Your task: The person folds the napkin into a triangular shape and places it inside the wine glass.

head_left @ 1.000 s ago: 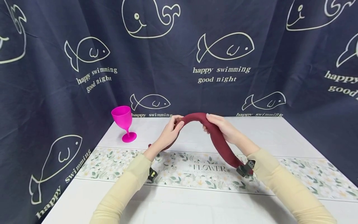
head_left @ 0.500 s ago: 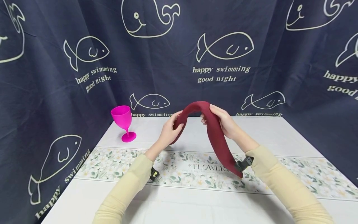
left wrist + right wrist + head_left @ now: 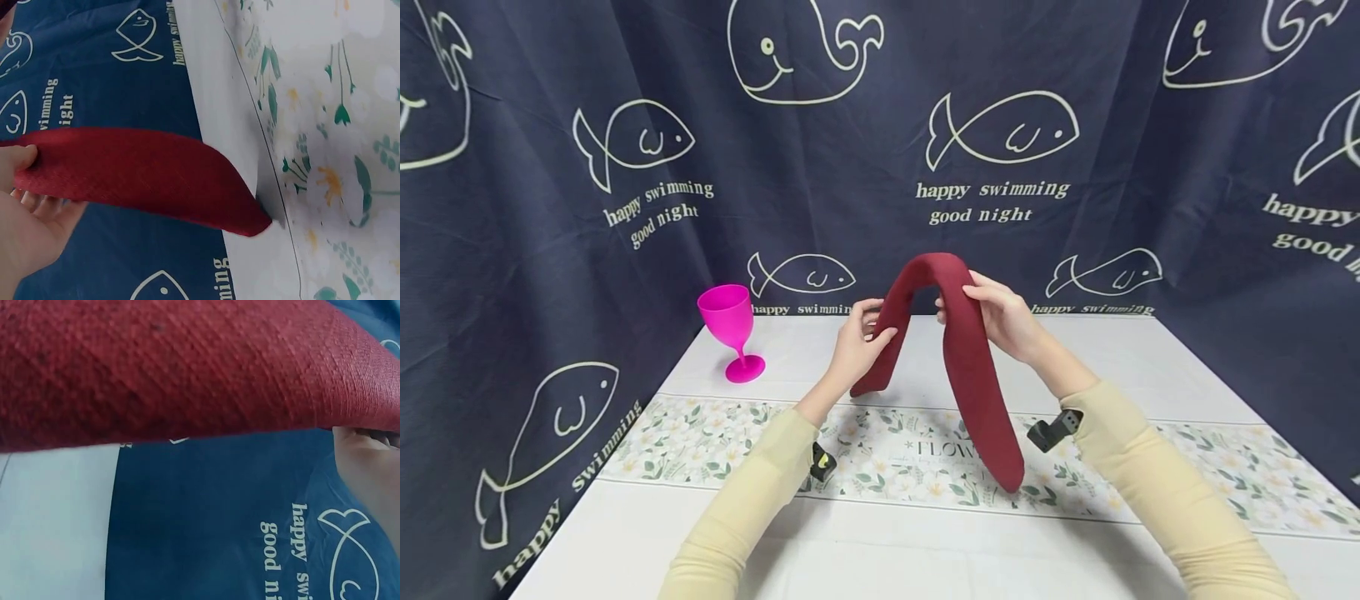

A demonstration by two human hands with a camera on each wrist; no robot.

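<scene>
Item: dark red fabric strip [image 3: 958, 333], long and narrow, held bent into an inverted U above the worktop [image 3: 1150, 358]; its long axis runs up from one hand, over a crest above and between both hands, and down the other side. Left hand [image 3: 857, 346]: fingers and thumb curled round the shorter limb, pinching it just below the crest; that limb's tip hangs below and slightly outward of the hand and, in the left wrist view, the strip [image 3: 144, 178] comes down to meet the worktop edge [image 3: 231, 144] at its pointed end. Right hand [image 3: 1003, 321]: fingers curled over the longer limb just right of the crest, gripping it; the longer limb falls below and inward of this hand, toward the wearer, its tip low over the floral runner [image 3: 1225, 479], contact not discernible. The right wrist view shows only the strip's weave [image 3: 187, 369] close overhead. Both hands sit equally near the crest, well apart from the tips. Container: pink goblet [image 3: 730, 329], upright, well to the left of the left hand, near the navy fish-print curtain [image 3: 550, 250]; contents not visible
</scene>
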